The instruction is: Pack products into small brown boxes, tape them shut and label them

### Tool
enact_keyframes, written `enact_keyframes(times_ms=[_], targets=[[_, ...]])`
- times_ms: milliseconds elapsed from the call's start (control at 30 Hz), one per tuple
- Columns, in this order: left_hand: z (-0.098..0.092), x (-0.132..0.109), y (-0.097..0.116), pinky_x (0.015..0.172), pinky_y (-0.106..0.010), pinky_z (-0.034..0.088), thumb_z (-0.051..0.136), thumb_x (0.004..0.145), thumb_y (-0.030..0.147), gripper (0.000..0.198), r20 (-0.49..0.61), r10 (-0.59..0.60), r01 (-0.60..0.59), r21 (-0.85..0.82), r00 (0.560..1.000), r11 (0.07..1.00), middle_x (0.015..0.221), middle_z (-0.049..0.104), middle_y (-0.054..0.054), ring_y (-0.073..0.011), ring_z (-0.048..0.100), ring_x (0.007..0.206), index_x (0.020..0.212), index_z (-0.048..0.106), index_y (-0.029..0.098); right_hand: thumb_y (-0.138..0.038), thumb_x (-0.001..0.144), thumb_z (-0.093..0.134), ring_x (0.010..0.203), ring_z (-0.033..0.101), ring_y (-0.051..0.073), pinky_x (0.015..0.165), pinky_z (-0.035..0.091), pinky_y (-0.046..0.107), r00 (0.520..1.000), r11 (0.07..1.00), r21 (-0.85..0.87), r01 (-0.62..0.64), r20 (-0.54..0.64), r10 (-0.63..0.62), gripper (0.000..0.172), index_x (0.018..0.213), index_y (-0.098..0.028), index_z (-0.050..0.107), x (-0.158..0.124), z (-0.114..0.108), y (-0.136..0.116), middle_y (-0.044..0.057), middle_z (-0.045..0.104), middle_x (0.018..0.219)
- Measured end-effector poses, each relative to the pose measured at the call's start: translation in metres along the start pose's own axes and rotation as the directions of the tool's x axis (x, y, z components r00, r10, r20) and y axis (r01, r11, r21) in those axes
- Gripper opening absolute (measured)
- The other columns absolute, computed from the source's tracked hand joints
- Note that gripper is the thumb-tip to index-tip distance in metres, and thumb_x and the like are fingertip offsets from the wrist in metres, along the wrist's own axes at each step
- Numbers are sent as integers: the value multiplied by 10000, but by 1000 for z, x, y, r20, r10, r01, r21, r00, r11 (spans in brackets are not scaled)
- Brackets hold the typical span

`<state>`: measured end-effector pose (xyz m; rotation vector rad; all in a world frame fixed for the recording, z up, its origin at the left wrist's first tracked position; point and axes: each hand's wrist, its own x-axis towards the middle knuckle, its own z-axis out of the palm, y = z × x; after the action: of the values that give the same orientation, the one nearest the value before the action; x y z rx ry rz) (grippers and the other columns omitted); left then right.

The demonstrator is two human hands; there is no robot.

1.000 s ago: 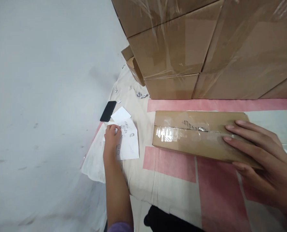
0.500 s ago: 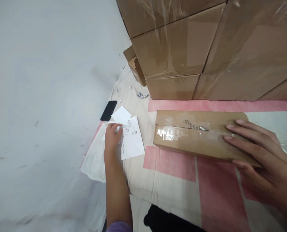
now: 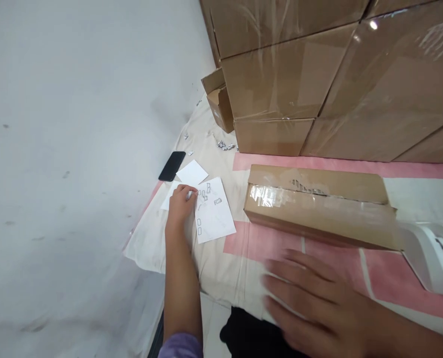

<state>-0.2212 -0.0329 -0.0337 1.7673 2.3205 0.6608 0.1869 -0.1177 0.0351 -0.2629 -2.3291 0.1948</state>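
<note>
The person's left hand pinched the upper left edge of a white sheet of paper marked with small drawn shapes. The right hand, blurred, was held open with fingers slightly parted, empty, on the near side of a long taped carton. The carton lay to the right of the sheet, on a pink-and-cream cloth. Beyond the left hand were a blank paper and a black phone. Wrapped boxes stood stacked behind the carton.
</note>
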Motion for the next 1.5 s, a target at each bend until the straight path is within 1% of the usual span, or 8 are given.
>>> enact_keyframes(times_ms=[67,200,300,367,433,567,1233,1500], targets=[[0,-1,1,997,-418,459,566,925,310,156,24,24,-24,-18,999,1000,1158,645,-65,-277,592,1141,987,696,250,-222,896,566,1215,651,271,1123,528,465,1000,998,59,-11,-26,13,292,1138,-159,717,42,38,0,77,761,1191],[1,-1,3,1011,-414,454,541,939,295,141,71,91,-87,-61,993,994,1101,646,-58,-260,592,1119,964,668,239,-284,969,472,1333,573,316,1122,508,482,968,962,122,-246,91,236,470,1357,-39,570,106,122,36,199,679,1335],[2,2,3,991,-421,460,508,949,268,145,81,125,-120,-67,989,991,1047,637,-65,-257,592,1060,915,642,224,-217,983,452,1478,437,328,1240,354,508,834,860,22,-510,256,488,530,1468,-6,462,130,168,74,231,557,1500],[2,3,2,977,-427,462,490,961,263,154,80,134,-129,-65,988,989,1021,630,-69,-258,587,1030,898,624,220,-218,996,444,1537,347,345,1285,241,542,762,814,-37,-580,330,558,556,1511,-8,422,135,187,94,210,487,1576],[2,3,2,968,-427,462,477,971,260,154,79,139,-134,-66,987,989,1022,626,-71,-257,585,1026,908,613,221,-258,1017,425,1565,290,347,1298,168,571,740,810,-70,-582,366,564,553,1529,-48,426,132,199,106,166,430,1629],[1,2,3,950,-425,470,458,981,254,151,77,139,-133,-75,987,988,1041,612,-77,-255,587,1023,935,598,219,-329,1030,415,1578,261,324,1298,120,588,755,822,-102,-561,344,558,529,1515,-132,481,122,208,111,102,395,1660],[-14,-12,5,939,-379,497,532,937,329,184,118,34,-5,-238,992,971,1088,558,-56,-213,600,1008,953,672,210,-333,1026,432,1569,276,332,1289,132,588,762,819,-109,-563,314,566,528,1505,-120,486,123,209,108,117,404,1654],[-15,-13,6,875,-344,509,546,913,337,157,71,36,-14,-288,997,958,1062,577,-57,-213,601,1022,873,630,211,-325,1025,445,1568,277,340,1290,133,581,755,816,-108,-567,328,568,518,1496,-116,496,124,207,108,123,408,1651]])
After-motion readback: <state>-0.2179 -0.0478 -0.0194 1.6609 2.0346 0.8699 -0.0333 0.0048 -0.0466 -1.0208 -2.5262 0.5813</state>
